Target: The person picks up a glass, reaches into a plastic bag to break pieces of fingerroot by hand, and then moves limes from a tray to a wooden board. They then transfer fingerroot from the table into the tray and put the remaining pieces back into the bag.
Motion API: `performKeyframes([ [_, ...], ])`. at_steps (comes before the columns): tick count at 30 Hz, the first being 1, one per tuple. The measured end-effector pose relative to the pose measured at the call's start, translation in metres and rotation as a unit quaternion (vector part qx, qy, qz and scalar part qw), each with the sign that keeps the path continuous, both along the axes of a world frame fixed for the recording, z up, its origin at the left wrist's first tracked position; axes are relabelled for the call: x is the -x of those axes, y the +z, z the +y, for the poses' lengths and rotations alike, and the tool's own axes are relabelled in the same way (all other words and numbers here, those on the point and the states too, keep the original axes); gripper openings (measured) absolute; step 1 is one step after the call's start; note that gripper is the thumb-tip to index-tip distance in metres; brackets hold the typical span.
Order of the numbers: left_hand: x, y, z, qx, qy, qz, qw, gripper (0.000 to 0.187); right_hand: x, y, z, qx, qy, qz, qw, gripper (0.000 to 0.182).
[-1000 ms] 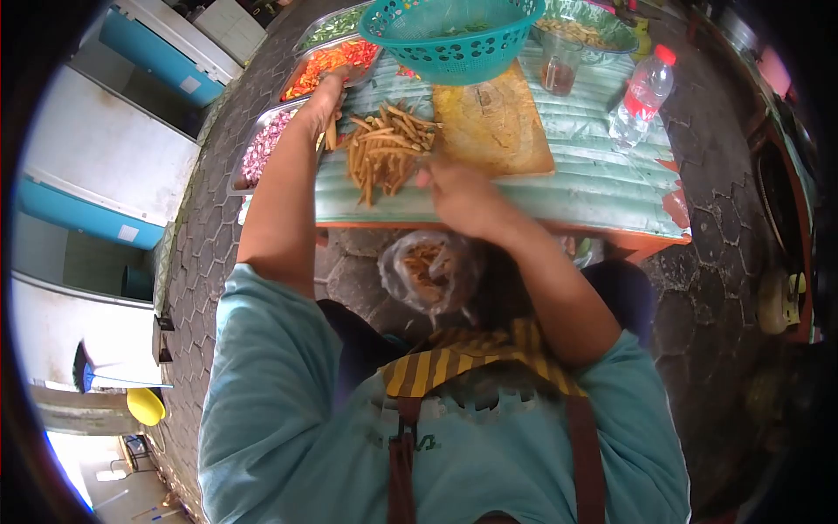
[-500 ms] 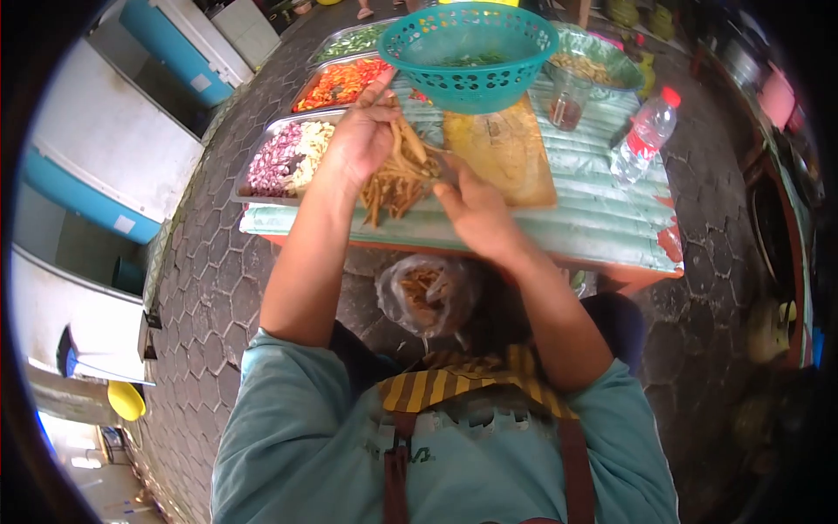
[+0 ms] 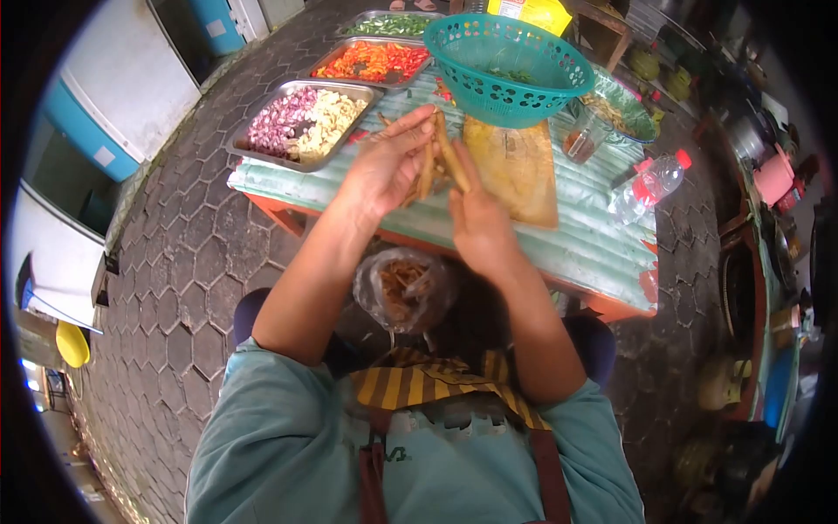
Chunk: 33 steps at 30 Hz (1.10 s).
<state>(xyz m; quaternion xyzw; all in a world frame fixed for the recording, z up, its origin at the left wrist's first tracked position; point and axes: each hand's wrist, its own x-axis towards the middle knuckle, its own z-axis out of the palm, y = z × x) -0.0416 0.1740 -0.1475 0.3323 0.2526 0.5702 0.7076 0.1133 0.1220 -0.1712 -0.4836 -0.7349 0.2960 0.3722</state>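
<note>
Over the near edge of the table, my left hand [image 3: 388, 170] is closed on a bunch of long, tan, finger-like roots [image 3: 427, 170]. Its thumb and fingers press round them. Close beside it, my right hand [image 3: 484, 229] is curled against the roots, its fingertips smeared by motion. Whatever it grips cannot be made out. A clear plastic bag [image 3: 403, 293] with brown pieces inside stands below the table edge, between my knees. Just behind my right hand lies a worn wooden cutting board [image 3: 515, 170].
Metal trays hold chopped shallots and garlic [image 3: 305, 122], red-orange chillies [image 3: 371, 61] and green slices [image 3: 393, 24]. A green colander [image 3: 511, 74] stands at the back of the table, with a patterned bowl [image 3: 642, 118], a glass [image 3: 587, 140] and a plastic bottle [image 3: 650, 188] to its right.
The view has shifted, so the table things sit differently in it. My right hand's fingers have moved up alongside the roots, while my left hand keeps its hold.
</note>
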Motion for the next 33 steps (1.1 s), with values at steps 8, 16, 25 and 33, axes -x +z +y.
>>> performKeyframes([
  [8, -0.006, -0.009, -0.029, -0.003, -0.023, 0.072, 0.997, 0.038, -0.01, -0.016, 0.013, -0.232, -0.025, -0.018, 0.972, 0.065],
  [16, -0.019, -0.017, -0.046, -0.012, -0.074, 0.025, 0.997, 0.044, -0.014, -0.017, 0.006, -0.188, -0.017, -0.018, 0.982, 0.056],
  [25, -0.029, -0.017, -0.06, 0.049, -0.042, 0.009, 0.998, 0.035, -0.018, -0.028, 0.003, -0.252, -0.042, 0.011, 0.967, 0.041],
  [33, -0.026, -0.048, -0.058, 0.055, -0.093, 0.013, 0.994, 0.038, -0.019, -0.027, 0.005, -0.062, -0.047, 0.014, 0.997, 0.031],
])
